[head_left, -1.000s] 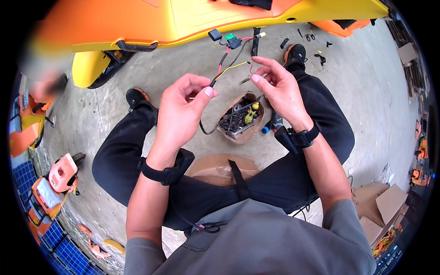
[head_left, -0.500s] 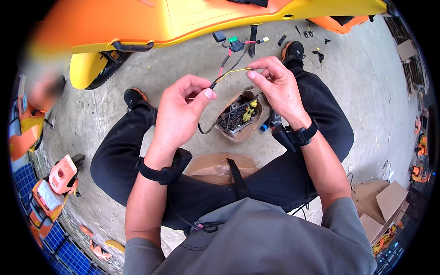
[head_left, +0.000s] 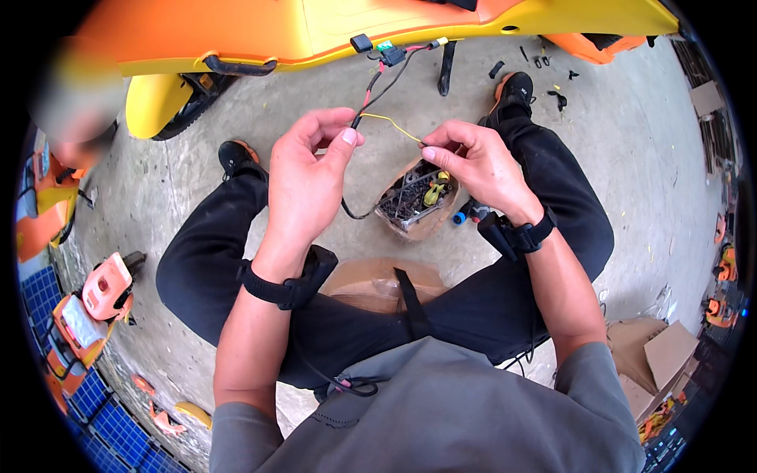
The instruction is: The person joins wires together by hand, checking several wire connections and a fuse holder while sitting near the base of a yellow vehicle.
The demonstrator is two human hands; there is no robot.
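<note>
My left hand (head_left: 310, 181) pinches a black wiring harness (head_left: 356, 121) between thumb and fingers. Red and black wires run up from the pinch to a black fuse holder (head_left: 392, 56) with a green part and an open black cap (head_left: 361, 42). A thin yellow wire (head_left: 394, 124) branches off beside my left fingertips. Its dark far end is pinched by my right hand (head_left: 487, 169), and the wire sags slightly between the two hands. Below my left hand, the black cable (head_left: 352, 214) curves toward a cardboard box.
The cardboard box (head_left: 426, 230) on the floor between my legs holds dark screws and a yellow-green-handled tool (head_left: 434, 194). A blue-tipped tool (head_left: 460, 217) lies beside it. Ahead hangs a large orange-and-yellow body panel (head_left: 331, 55). An open carton (head_left: 643, 359) stands at right. Another person (head_left: 75, 118) is at far left.
My right hand has moved down, so the yellow wire now slants downward to it and lies farther from the red wire. The fuse holder has shifted up and left with the harness.
</note>
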